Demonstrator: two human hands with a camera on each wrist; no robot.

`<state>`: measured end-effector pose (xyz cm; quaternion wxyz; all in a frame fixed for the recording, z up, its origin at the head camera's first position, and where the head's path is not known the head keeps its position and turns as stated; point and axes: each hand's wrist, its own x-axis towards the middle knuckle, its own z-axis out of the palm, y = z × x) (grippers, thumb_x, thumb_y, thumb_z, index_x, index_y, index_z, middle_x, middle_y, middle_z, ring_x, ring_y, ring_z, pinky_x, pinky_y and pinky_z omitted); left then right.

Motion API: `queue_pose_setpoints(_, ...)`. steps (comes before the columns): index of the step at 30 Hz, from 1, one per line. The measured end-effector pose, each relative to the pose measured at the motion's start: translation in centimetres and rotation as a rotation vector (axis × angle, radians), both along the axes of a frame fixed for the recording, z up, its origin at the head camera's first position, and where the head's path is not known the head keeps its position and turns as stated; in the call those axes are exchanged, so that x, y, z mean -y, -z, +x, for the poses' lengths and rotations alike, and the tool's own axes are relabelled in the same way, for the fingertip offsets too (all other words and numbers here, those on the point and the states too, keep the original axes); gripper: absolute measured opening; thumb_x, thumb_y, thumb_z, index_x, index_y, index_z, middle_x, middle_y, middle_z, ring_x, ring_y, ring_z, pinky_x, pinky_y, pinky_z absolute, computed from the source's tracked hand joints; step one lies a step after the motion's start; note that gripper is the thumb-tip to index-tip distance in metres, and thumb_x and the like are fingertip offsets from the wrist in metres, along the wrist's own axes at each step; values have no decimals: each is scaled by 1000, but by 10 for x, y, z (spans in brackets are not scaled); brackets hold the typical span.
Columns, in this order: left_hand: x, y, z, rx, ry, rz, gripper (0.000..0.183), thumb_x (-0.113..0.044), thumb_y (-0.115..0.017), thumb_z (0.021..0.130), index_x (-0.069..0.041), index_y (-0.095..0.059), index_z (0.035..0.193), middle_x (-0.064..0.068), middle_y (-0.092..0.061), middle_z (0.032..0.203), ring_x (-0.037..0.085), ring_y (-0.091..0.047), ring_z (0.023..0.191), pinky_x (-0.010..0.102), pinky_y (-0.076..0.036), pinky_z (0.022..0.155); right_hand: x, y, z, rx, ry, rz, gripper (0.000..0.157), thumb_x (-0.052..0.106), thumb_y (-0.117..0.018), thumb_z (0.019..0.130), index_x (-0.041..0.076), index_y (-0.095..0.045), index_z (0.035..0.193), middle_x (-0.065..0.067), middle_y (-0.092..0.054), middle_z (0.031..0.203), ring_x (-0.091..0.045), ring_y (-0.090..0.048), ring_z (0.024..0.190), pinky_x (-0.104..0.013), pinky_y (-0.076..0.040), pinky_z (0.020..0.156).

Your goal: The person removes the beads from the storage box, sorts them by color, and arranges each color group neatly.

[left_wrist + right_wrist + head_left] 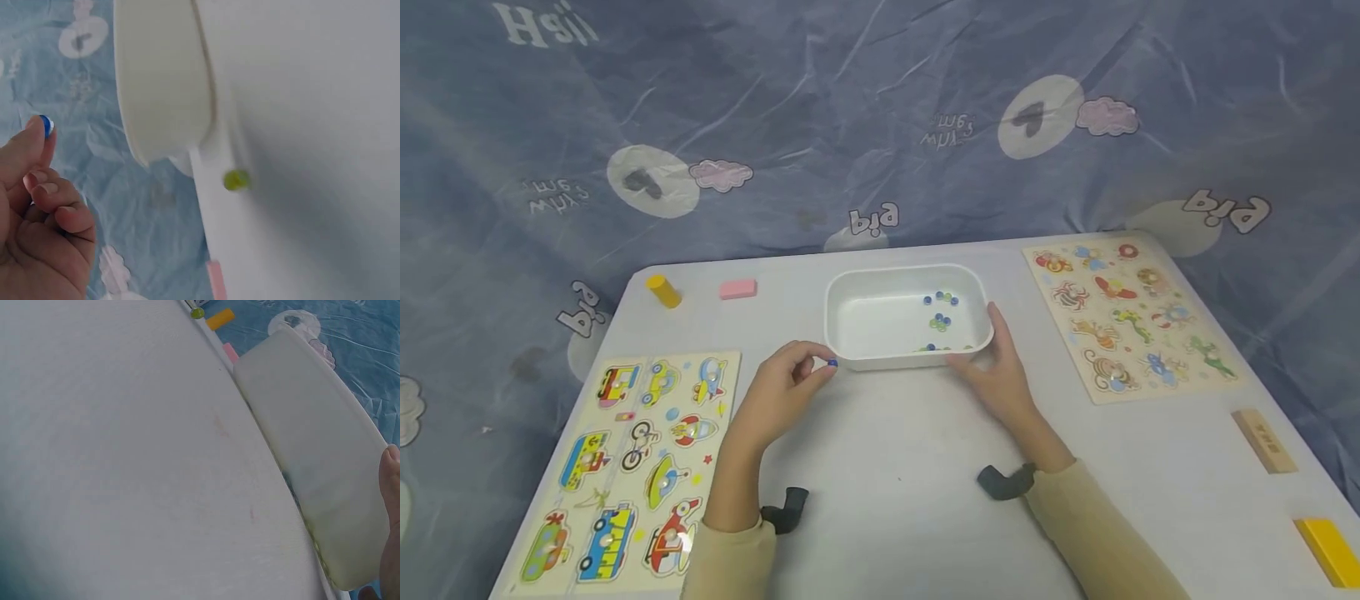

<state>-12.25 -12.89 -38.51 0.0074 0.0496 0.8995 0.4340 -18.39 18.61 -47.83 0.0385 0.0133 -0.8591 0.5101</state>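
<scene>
Near mid-frame in the head view, the left hand point(781, 396) pinches a blue bead point(832, 363) beside the white tray point(872, 325) — the right hand point(1000, 379) grips its right end. Left wrist view: that bead far left, a blurred green bead point(236, 180) near centre. Right wrist view: tray at right — right hand on its rim.

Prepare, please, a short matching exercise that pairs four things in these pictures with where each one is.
Things
1. White rectangular tray with rounded corners
2. Small round blue bead outside it
3. Pink rectangular block
4. Pale rectangular board with vehicle pictures

Places
A. Near the table's far edge, beside a yellow cylinder
B. Held at its right end by the right hand
C. At the near left of the white table
D. Pinched in the left hand

Pairs: 1-B, 2-D, 3-A, 4-C
</scene>
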Motion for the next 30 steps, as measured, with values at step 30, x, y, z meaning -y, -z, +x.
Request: queue_pose_setpoints(30, 28, 60, 50, 282, -166, -169, 14, -23, -71, 83, -17, -68, 96, 1, -48, 66, 14, -43, 61, 27, -35, 55, -1, 3, -3, 3, -21, -27, 104, 41, -77, 76, 38, -4, 150, 16, -9, 157, -13, -6, 148, -46, -10, 119)
